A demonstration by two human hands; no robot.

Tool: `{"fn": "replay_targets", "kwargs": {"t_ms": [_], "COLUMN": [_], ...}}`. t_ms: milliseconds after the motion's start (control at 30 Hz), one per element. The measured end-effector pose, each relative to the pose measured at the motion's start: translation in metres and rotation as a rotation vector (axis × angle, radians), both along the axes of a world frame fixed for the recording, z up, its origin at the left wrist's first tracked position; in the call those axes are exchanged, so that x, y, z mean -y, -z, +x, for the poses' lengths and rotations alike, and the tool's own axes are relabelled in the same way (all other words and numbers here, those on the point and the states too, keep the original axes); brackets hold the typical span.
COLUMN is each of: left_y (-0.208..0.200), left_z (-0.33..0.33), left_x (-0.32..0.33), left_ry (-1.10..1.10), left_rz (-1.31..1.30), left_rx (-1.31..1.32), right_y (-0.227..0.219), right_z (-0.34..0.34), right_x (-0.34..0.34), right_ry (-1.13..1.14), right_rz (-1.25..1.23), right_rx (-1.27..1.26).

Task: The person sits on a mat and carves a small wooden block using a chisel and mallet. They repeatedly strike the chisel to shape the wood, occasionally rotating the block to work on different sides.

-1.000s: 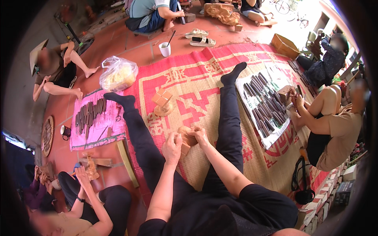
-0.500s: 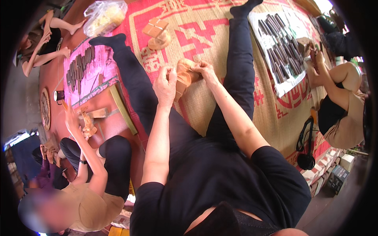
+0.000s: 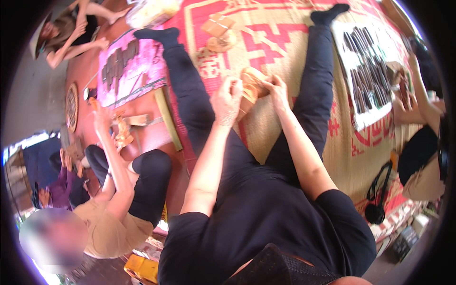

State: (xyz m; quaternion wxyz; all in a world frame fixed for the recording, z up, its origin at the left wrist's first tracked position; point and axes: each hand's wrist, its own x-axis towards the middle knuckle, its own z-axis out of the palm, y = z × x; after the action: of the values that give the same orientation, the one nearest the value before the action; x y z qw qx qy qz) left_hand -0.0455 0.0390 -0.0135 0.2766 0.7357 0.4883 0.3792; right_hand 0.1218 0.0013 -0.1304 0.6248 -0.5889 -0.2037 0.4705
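Between my outstretched legs is a pale orange-brown wood carving (image 3: 253,85) with a rounded, carved upper part and a flat-sided block below. My left hand (image 3: 227,100) is closed beside its left side, thumb and fingers pinched together near the top. At the carving's upper right edge, my right hand (image 3: 277,92) is also closed in a pinch, its fingertips touching or very near the wood. What either pinch holds is too small or hidden to make out.
Beyond the carving, a small wooden block (image 3: 218,24) rests on a round wooden piece (image 3: 221,42) on the patterned mat (image 3: 297,61). Many dark tools lie on a white cloth (image 3: 362,122) at right and a pink cloth (image 3: 147,78) at left. A co-worker (image 3: 111,204) sits close at left.
The view has turned, so the scene sits farther right. My hands stay in nearly the same pose around the carving. The co-worker at the right has shifted an arm.
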Motion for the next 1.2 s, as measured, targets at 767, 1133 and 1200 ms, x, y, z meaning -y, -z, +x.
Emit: {"fn": "replay_targets", "kwargs": {"t_ms": [767,1133,1200], "left_y": [0.008,0.007,0.009], "left_z": [0.001,0.011,0.011], "left_x": [-0.007,-0.011,-0.012], "left_ry": [-0.12,-0.105,-0.111], "left_rz": [-0.089,-0.065,-0.065], "left_rx": [0.026,-0.029,-0.025], "right_y": [-0.006,-0.001,-0.009], "right_z": [-0.008,0.005,-0.007], "right_x": [0.004,-0.003,-0.002], "right_ry": [0.05,0.156,0.162], "right_rz": [0.157,0.044,0.135], "right_rx": [-0.232,-0.28,-0.283]}}
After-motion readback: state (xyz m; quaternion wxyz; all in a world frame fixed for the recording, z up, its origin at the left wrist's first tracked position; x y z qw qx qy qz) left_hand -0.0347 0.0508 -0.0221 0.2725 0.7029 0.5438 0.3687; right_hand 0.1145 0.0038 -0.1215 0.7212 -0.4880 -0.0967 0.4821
